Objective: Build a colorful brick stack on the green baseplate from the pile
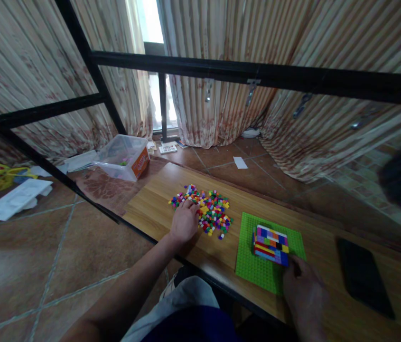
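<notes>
A loose pile of small multicoloured toy bricks [214, 216] lies on the wooden table. My left hand [185, 222] rests at the pile's near left side, fingers bent down among the bricks; what they hold, if anything, is hidden. To the right lies a green studded baseplate [252, 266]. On it stands a block-shaped structure of stacked bricks [270, 244] in purple, yellow, red, blue and white. My right hand [305, 289] is at the structure's near right corner, fingers curled and thumb close to them. Whether a loose brick is between those fingers I cannot make out.
A dark phone-like slab [364, 275] lies at the table's right end. Beyond the table's left end a clear plastic box [122, 156] stands on the floor, with a white moulded tray [15, 198] farther left. Black metal bars [221, 66] cross in front of curtains.
</notes>
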Motion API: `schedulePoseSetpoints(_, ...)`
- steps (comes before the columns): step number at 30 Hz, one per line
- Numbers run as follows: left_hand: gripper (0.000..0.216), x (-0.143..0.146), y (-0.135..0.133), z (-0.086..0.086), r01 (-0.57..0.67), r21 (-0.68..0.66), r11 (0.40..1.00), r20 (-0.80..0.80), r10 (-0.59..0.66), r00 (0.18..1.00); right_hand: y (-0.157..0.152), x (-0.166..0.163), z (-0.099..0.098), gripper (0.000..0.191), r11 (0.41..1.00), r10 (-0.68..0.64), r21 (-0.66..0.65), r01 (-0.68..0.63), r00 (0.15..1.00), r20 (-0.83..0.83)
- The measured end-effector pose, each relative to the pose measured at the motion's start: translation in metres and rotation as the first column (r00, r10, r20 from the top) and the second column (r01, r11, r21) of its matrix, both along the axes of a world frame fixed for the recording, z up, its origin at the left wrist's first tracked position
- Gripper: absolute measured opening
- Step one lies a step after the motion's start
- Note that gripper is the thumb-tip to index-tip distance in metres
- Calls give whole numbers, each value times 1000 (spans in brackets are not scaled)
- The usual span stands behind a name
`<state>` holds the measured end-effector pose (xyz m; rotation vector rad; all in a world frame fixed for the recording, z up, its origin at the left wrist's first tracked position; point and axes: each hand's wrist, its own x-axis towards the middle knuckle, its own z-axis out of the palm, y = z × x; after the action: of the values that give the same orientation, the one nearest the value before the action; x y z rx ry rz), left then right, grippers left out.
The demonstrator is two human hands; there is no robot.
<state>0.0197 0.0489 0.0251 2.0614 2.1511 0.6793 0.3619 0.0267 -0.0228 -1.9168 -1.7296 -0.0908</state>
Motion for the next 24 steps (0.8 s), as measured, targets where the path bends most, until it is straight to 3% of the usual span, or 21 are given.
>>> schedulePoseSetpoints(16, 11, -7, 3, 2, 35, 31, 999, -18, -34, 999, 0, -3, 2, 43, 1000, -2, 4, 2, 998, -64)
schedulePoseSetpoints(24, 23, -4, 1, 5, 72, 186, 980, 71, -87, 994, 2, -6, 1, 42, 999, 8, 43, -4, 995, -95)
